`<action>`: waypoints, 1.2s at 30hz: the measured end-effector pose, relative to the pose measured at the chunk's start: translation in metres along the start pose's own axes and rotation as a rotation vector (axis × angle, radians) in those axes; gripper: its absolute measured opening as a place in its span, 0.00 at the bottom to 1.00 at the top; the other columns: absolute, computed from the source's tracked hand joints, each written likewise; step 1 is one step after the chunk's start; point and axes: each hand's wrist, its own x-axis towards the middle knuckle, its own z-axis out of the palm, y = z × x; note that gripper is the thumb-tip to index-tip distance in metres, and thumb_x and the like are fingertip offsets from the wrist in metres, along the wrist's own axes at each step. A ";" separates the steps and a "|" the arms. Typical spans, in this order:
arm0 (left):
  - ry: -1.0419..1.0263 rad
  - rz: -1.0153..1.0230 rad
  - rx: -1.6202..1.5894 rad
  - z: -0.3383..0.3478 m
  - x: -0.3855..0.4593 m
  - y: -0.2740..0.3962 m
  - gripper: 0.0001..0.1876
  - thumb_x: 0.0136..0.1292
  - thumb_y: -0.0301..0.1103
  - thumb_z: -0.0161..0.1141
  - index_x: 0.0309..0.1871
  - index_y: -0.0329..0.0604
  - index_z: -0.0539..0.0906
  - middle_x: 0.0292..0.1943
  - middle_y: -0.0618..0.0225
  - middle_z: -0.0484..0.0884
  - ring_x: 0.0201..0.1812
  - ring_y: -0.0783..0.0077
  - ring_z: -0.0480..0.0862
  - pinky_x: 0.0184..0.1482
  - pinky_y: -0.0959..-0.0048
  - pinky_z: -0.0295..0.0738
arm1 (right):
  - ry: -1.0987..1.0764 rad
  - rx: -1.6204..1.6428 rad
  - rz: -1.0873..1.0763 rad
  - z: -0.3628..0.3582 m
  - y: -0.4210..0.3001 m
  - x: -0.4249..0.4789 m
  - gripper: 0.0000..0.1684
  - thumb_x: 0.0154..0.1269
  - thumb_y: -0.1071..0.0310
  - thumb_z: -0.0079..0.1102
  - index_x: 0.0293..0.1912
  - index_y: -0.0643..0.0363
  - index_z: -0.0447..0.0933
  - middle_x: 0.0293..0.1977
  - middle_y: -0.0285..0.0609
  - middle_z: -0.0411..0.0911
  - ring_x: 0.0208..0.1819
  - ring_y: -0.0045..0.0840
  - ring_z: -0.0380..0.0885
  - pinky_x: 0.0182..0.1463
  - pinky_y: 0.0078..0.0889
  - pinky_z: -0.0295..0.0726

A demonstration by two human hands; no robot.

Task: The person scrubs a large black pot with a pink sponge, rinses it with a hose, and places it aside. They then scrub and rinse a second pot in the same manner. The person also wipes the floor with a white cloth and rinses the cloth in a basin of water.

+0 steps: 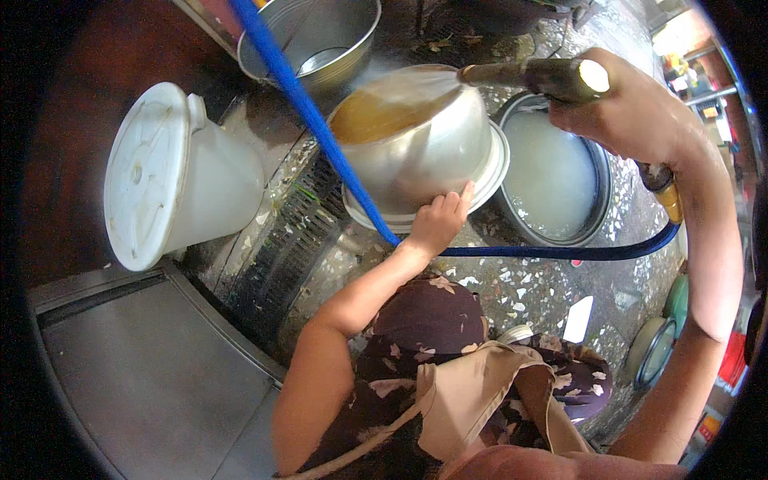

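Observation:
A hose spray gun, with water coming from its nozzle (492,75), is gripped in my right hand (630,114). The water spreads into a large metal bowl (420,159), which is tipped on its side and looks yellowish-brown inside. Under the bowl lies a pale round rim or basin (499,162). My left hand (438,222) rests against the lower side of the bowl and that rim, fingers partly curled; a firm hold cannot be made out. A blue hose (540,253) runs from the spray gun past my left wrist and up across the view.
Right of the bowl stands a grey tub (605,198) of cloudy water. A metal basin (366,42) is at the top. A white lidded bucket (225,180) stands left, beside a slotted drain grate (288,240). A steel panel (162,372) fills the lower left. White scraps (579,318) litter the floor.

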 end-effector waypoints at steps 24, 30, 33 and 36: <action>-0.187 -0.022 -0.082 -0.008 -0.014 -0.015 0.36 0.50 0.25 0.58 0.68 0.44 0.67 0.32 0.66 0.71 0.30 0.64 0.79 0.26 0.67 0.80 | -0.126 0.098 -0.165 0.019 -0.004 0.029 0.16 0.52 0.68 0.50 0.24 0.73 0.79 0.17 0.53 0.78 0.20 0.36 0.81 0.28 0.41 0.81; -0.189 -0.020 -0.041 -0.004 -0.006 -0.004 0.34 0.51 0.26 0.57 0.67 0.46 0.68 0.31 0.67 0.72 0.29 0.65 0.79 0.27 0.67 0.80 | -0.002 0.056 -0.171 0.036 0.018 0.024 0.19 0.52 0.65 0.53 0.30 0.75 0.80 0.25 0.62 0.80 0.30 0.42 0.84 0.39 0.41 0.82; -0.193 -0.013 -0.055 -0.003 -0.007 -0.001 0.34 0.50 0.25 0.57 0.67 0.46 0.69 0.30 0.67 0.71 0.28 0.65 0.79 0.27 0.67 0.80 | 0.092 0.146 -0.274 0.067 0.060 0.020 0.18 0.54 0.62 0.57 0.31 0.72 0.79 0.26 0.59 0.80 0.32 0.40 0.83 0.38 0.42 0.80; -0.184 0.012 -0.027 -0.012 -0.012 -0.006 0.35 0.50 0.25 0.57 0.67 0.49 0.69 0.28 0.66 0.70 0.27 0.67 0.78 0.26 0.67 0.79 | 0.053 0.327 -0.151 0.098 0.127 -0.009 0.15 0.56 0.64 0.61 0.40 0.65 0.77 0.29 0.49 0.80 0.34 0.32 0.81 0.42 0.35 0.78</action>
